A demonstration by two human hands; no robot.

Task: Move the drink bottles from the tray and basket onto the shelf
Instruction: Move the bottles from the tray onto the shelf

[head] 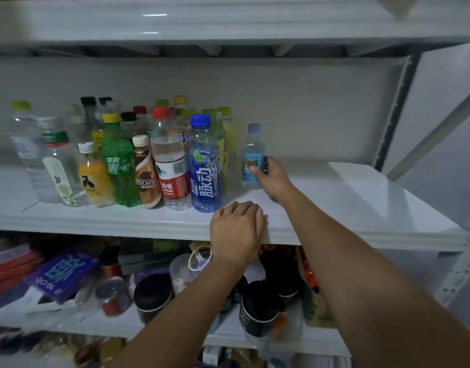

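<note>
Head view: right hand (271,179) wraps the small clear plastic bottle (251,158) with pale blue cap and light blue label, thumb on the label, fingers round its back. It appears to stand upright on the glossy white shelf board (334,197), just right of the tall blue plastic bottle (204,166) with blue cap, with a gap between them.

Left hand (236,229) lies palm down on the board's front lip, in front of and right of the tall blue plastic bottle. Fingers loosely bent, holding nothing.

Step looks like the set-down. Seat the base flat, nudge it left to close the row, then let go and draw the wrist straight back.

Left of the tall blue plastic bottle, mixed drink bottles (117,160) stand packed. Right of it, open board runs to the grey upright post (395,110). Keep bases back from the front lip. Tray and basket not in view.
</note>
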